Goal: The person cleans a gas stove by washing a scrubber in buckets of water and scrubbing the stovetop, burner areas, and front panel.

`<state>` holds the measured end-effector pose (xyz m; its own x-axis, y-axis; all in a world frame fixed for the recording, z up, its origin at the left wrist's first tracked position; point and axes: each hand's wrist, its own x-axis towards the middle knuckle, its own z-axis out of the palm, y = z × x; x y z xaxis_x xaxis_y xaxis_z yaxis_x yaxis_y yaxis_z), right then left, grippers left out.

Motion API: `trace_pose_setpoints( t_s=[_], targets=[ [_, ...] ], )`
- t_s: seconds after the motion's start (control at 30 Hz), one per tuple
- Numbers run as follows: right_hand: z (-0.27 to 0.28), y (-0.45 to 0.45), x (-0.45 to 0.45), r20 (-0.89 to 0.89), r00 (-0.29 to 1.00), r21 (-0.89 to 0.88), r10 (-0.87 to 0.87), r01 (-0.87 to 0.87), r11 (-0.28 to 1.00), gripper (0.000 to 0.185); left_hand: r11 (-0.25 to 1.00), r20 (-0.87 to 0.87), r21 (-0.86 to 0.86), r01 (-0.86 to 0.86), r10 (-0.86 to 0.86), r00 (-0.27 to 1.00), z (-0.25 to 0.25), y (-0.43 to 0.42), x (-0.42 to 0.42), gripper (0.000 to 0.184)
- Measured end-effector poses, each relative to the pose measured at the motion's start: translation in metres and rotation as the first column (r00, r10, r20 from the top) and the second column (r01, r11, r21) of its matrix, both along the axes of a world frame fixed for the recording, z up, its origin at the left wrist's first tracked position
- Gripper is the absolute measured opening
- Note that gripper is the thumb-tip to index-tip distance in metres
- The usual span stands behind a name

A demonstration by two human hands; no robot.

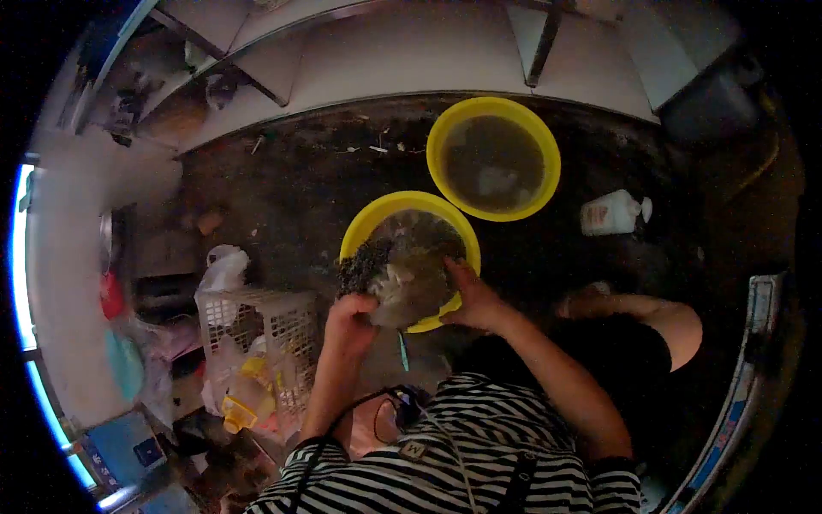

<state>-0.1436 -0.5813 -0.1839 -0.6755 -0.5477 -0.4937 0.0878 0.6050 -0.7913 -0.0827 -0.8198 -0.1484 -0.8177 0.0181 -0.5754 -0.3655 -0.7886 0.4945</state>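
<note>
A wet, greyish cloth-like thing (398, 295) with a dark, nubby fringe along its left side is held over the near yellow basin (364, 216). My left hand (349, 321) is closed on its lower left edge, thumb on top. On the right, my right hand (471, 298) grips its other edge beside the basin's rim, fingers reaching inside. Murky water shows in the basin behind the cloth. Its exact kind I cannot make out in the dim light.
A second yellow basin (438, 176) of murky water stands just beyond. To the right lies a white pump bottle (610, 213). At left is a white plastic basket (291, 325), with a yellow-capped container (244, 407) nearby. A low white wall (411, 51) runs behind.
</note>
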Motion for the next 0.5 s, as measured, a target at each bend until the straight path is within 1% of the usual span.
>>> trace_pose_setpoints(
  t_s=[0.03, 0.07, 0.17, 0.2, 0.27, 0.3, 0.33, 0.4, 0.43, 0.5],
  targets=[
    [-0.016, -0.008, 0.004, -0.147, 0.989, -0.205, -0.021, -0.01, 0.979, 0.096, 1.0, -0.022, -0.007, 0.024, -0.024, 0.999, 0.037, 0.006, 0.002, 0.039],
    [-0.029, -0.013, 0.006, -0.117, 0.993, -0.289, -0.019, -0.015, 0.957, 0.092, 0.999, -0.044, -0.013, 0.047, -0.048, 0.998, 0.061, 0.01, 0.005, 0.042],
    [-0.063, -0.026, 0.008, -0.029, 1.0, -0.522, -0.003, -0.013, 0.853, 0.081, 0.997, -0.162, 0.016, -0.074, 0.076, 0.984, 0.076, 0.009, 0.022, 0.053],
    [-0.063, -0.029, 0.007, 0.001, 1.0, -0.591, 0.006, -0.004, 0.807, 0.077, 0.993, -0.198, 0.073, -0.092, 0.105, 0.975, 0.077, 0.008, 0.022, 0.055],
    [-0.063, -0.029, 0.006, 0.038, 0.998, -0.541, 0.044, -0.017, 0.841, 0.069, 0.974, -0.259, 0.19, -0.125, 0.173, 0.95, 0.077, 0.006, 0.019, 0.058],
    [-0.04, -0.03, 0.006, 0.042, 0.997, -0.413, 0.069, -0.046, 0.91, 0.065, 0.971, -0.22, 0.2, -0.129, 0.173, 0.96, 0.079, 0.004, 0.017, 0.058],
    [-0.024, -0.03, 0.001, 0.054, 0.994, -0.28, 0.096, -0.077, 0.957, 0.062, 0.971, -0.219, 0.167, -0.172, 0.207, 0.953, 0.08, 0.007, 0.012, 0.056],
    [-0.007, -0.031, 0.003, 0.174, 0.974, -0.383, 0.148, -0.071, 0.921, 0.061, 0.963, -0.222, 0.108, -0.248, 0.266, 0.938, 0.084, 0.012, 0.008, 0.053],
    [-0.004, -0.033, 0.006, 0.232, 0.956, -0.433, 0.177, -0.062, 0.899, 0.061, 0.957, -0.228, 0.124, -0.262, 0.284, 0.931, 0.081, 0.011, 0.007, 0.052],
    [-0.005, -0.037, 0.033, 0.133, 0.99, -0.535, 0.04, 0.038, 0.844, 0.063, 0.949, -0.247, 0.157, -0.272, 0.305, 0.92, 0.078, 0.012, 0.018, 0.05]
  ],
)
